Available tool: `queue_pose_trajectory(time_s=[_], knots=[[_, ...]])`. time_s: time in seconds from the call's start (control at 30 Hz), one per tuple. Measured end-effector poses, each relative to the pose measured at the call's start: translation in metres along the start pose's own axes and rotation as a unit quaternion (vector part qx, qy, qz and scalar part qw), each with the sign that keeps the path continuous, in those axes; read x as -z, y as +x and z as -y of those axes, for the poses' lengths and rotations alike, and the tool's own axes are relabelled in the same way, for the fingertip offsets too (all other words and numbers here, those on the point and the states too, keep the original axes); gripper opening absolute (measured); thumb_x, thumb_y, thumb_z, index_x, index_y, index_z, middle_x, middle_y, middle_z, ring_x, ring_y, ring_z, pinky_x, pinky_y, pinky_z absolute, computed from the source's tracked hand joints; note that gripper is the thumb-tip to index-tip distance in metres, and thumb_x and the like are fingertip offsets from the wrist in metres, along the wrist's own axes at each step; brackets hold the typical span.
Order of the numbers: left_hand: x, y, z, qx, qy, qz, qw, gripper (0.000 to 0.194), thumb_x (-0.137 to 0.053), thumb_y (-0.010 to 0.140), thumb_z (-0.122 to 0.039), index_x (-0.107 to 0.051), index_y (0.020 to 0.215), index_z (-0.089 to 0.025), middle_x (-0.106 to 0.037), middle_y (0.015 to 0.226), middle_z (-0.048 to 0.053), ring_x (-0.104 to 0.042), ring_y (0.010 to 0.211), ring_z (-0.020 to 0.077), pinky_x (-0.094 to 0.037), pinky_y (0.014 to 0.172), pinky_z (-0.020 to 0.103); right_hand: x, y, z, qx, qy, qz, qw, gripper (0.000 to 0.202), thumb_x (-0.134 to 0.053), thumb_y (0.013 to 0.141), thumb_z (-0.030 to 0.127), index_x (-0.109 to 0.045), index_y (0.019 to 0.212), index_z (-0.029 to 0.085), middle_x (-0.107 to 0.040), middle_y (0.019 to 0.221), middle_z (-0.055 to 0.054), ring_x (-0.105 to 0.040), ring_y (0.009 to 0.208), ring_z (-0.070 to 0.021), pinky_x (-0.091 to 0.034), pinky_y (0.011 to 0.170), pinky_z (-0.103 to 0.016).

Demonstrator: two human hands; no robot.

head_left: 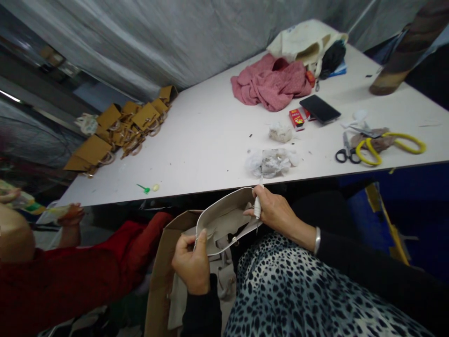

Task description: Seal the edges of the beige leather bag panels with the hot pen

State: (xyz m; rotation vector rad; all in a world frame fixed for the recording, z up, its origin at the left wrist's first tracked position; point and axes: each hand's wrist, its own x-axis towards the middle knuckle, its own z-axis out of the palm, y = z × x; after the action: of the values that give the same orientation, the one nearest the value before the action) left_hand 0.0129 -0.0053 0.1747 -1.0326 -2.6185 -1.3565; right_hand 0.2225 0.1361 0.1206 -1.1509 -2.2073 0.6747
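An off-white bag (224, 220) with its mouth open is held between my two hands, in front of the table's near edge. My left hand (194, 264) pinches its left rim, thumb over the edge. At its right end, my right hand (275, 210) is closed on the rim, and a small white rolled piece (257, 207) shows between the fingers. Below the bag, a cardboard box (159, 276) holds more off-white bags (226, 281).
The white table (196, 140) bears brown bags (129, 121), a pink cloth (270, 82), a phone (320, 108), yellow-handled scissors (368, 152), black-handled scissors (347, 152) and crumpled plastic (271, 162). A person in red (70, 271) is at the left.
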Motion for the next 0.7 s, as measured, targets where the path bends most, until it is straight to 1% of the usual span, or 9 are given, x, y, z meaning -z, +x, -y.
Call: queue_pose_trajectory(time_s=[0.07,0.13,0.2,0.27,0.37,0.43,0.57,0.63,0.7], knots=[[0.0,-0.004,0.0,0.007,-0.003,0.004,1.0,0.03,-0.08,0.075,-0.044,-0.064,0.069,-0.019,-0.06,0.064,-0.003,-0.056,0.063,0.0169,-0.045,0.066,0.029,-0.007,0.001,-0.002,-0.005,-0.028,-0.007,1.0,0.039,-0.075,0.091,0.041,-0.047,0.109,0.021,-0.066,0.102,-0.01,-0.064,0.074,-0.0229,-0.033,0.058,-0.029],[0.0,-0.006,0.001,0.019,-0.007,0.007,1.0,0.03,-0.08,0.075,-0.044,-0.064,0.07,-0.019,-0.06,0.065,-0.004,-0.056,0.063,0.0168,-0.044,0.066,0.029,-0.012,0.001,-0.006,-0.005,-0.028,-0.015,0.999,0.033,-0.072,0.093,0.034,-0.047,0.108,0.021,-0.066,0.103,-0.009,-0.064,0.076,-0.0226,-0.035,0.059,-0.029],[-0.001,-0.007,0.003,0.025,-0.012,0.009,1.0,0.029,-0.08,0.075,-0.043,-0.063,0.07,-0.02,-0.059,0.065,-0.004,-0.056,0.063,0.0167,-0.044,0.065,0.029,-0.015,0.0,-0.01,0.0,-0.003,-0.023,1.0,0.026,-0.068,0.094,0.028,-0.047,0.107,0.021,-0.065,0.102,-0.008,-0.063,0.079,-0.0222,-0.038,0.062,-0.029],[-0.002,-0.006,0.006,0.028,-0.016,0.006,0.999,0.029,-0.08,0.074,-0.043,-0.063,0.07,-0.019,-0.059,0.064,-0.004,-0.055,0.063,0.0165,-0.044,0.065,0.029,-0.017,-0.001,-0.013,-0.004,0.042,-0.032,0.999,0.022,-0.065,0.094,0.025,-0.047,0.106,0.022,-0.063,0.1,-0.007,-0.062,0.081,-0.0211,-0.04,0.065,-0.029],[-0.006,-0.003,0.012,0.032,-0.023,-0.002,0.999,0.03,-0.081,0.074,-0.044,-0.064,0.071,-0.019,-0.059,0.065,-0.004,-0.056,0.063,0.0164,-0.044,0.065,0.029,-0.02,-0.003,-0.018,-0.037,0.125,-0.05,0.99,0.023,-0.067,0.091,0.028,-0.047,0.101,0.023,-0.061,0.094,-0.003,-0.058,0.077,-0.0184,-0.042,0.067,-0.028],[-0.01,-0.001,0.018,0.034,-0.034,-0.01,0.999,0.032,-0.081,0.074,-0.045,-0.064,0.072,-0.019,-0.06,0.066,-0.004,-0.056,0.064,0.0163,-0.045,0.066,0.029,-0.023,-0.003,-0.021,-0.082,0.174,-0.061,0.979,0.028,-0.072,0.087,0.033,-0.047,0.096,0.023,-0.06,0.088,-0.001,-0.056,0.072,-0.0174,-0.041,0.065,-0.028],[-0.016,0.001,0.03,0.042,-0.049,-0.021,0.998,0.034,-0.081,0.075,-0.047,-0.063,0.071,-0.018,-0.059,0.065,-0.004,-0.055,0.063,0.0155,-0.044,0.066,0.028,-0.029,-0.003,-0.023,-0.178,0.27,-0.084,0.942,0.037,-0.075,0.08,0.046,-0.048,0.091,0.023,-0.065,0.081,0.0,-0.058,0.066,-0.0177,-0.044,0.062,-0.029],[-0.019,0.002,0.034,0.048,-0.047,-0.027,0.997,0.034,-0.081,0.074,-0.047,-0.063,0.07,-0.018,-0.059,0.064,-0.004,-0.055,0.062,0.0155,-0.043,0.065,0.028,-0.03,-0.005,-0.021,-0.185,0.3,-0.098,0.931,0.038,-0.075,0.079,0.048,-0.049,0.091,0.023,-0.069,0.083,-0.001,-0.061,0.068,-0.0183,-0.046,0.063,-0.03],[-0.02,0.005,0.036,0.062,-0.05,-0.042,0.996,0.035,-0.082,0.072,-0.047,-0.064,0.07,-0.017,-0.059,0.064,-0.004,-0.055,0.063,0.0158,-0.044,0.065,0.029,-0.028,-0.007,-0.015,-0.171,0.312,-0.107,0.928,0.035,-0.075,0.081,0.045,-0.049,0.09,0.023,-0.071,0.084,-0.002,-0.062,0.068,-0.0181,-0.046,0.064,-0.029]])
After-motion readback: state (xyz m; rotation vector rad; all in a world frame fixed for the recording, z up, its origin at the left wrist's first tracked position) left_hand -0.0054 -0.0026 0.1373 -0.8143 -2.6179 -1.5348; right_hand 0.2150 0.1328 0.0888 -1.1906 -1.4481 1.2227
